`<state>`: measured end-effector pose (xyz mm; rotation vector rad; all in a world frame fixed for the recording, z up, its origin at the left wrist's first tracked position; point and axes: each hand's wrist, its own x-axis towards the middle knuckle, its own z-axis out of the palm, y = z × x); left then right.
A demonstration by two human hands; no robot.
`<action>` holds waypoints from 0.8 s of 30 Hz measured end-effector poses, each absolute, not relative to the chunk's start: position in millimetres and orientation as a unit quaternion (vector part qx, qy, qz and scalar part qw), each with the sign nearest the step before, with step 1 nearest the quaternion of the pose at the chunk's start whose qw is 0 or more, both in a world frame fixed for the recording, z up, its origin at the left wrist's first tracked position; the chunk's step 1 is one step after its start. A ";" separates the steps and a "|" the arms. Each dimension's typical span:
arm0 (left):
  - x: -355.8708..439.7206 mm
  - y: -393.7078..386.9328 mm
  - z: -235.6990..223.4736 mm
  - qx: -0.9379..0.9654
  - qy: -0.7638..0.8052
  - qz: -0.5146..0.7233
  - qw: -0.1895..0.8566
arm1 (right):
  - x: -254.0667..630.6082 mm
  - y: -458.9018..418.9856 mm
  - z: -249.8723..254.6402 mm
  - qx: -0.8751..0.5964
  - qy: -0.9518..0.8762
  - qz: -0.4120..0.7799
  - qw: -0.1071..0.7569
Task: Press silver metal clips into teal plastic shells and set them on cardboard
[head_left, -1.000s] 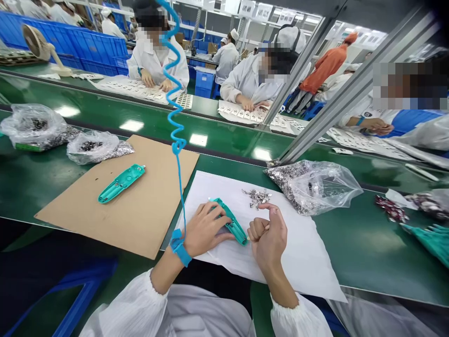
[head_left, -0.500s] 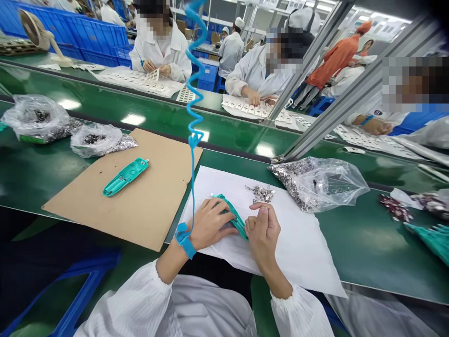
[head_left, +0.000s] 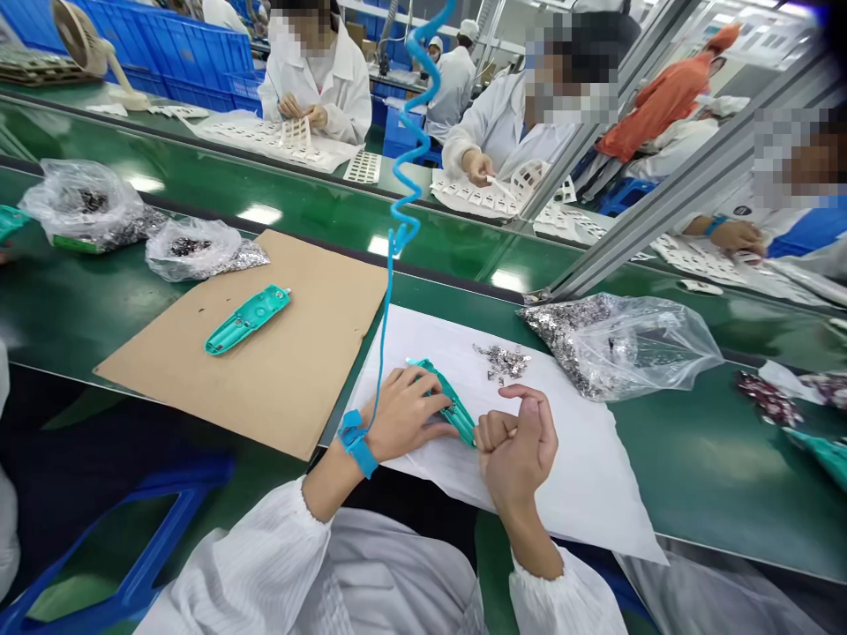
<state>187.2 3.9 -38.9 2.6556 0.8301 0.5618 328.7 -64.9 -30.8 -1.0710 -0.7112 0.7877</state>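
Two pieces to watch here: a long teal plastic casing (head_left: 455, 413) right under the person's hands, and a second teal casing (head_left: 247, 319) lying alone on a brown cardboard sheet (head_left: 318, 353) to the left. The first rests on a white paper sheet (head_left: 582, 476) spread over the green table (head_left: 701, 459). The left hand (head_left: 405, 430), wearing a blue wrist strap (head_left: 356, 444), has its fingers (head_left: 416, 392) closed over the casing, pinning it to the paper. The right hand (head_left: 517, 450) is up against the casing's near end, its fingers (head_left: 490, 432) curled into a tight fist with the thumb raised; if anything small is pinched in there, this view hides it. As for the tally so far, one casing is in hand and one sits on the cardboard, while plenty of stock remains! A small heap of silver metal pieces (head_left: 501, 362) lies loose on the paper just beyond the hands, and a well-filled clear plastic bag of silver pieces (head_left: 628, 344) sits past the paper's far corner. Two more clear bags (head_left: 83, 198) wait at the far left, and a coiled blue cord (head_left: 414, 150) climbs from the wrist strap.
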 end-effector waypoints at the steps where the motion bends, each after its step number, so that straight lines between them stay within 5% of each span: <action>1: 187.3 4.1 -38.7 0.925 0.290 0.194 0.153 | 329.0 -65.0 -30.7 -0.485 -0.326 0.355 0.729; 16: 186.4 4.1 -35.4 0.928 0.293 0.157 0.167 | 328.1 -76.0 -54.9 -0.533 -0.485 0.293 0.629; 24: 183.7 0.1 -41.0 0.904 0.316 0.236 0.165 | 334.3 -59.5 -1.4 -0.721 -0.641 0.055 0.258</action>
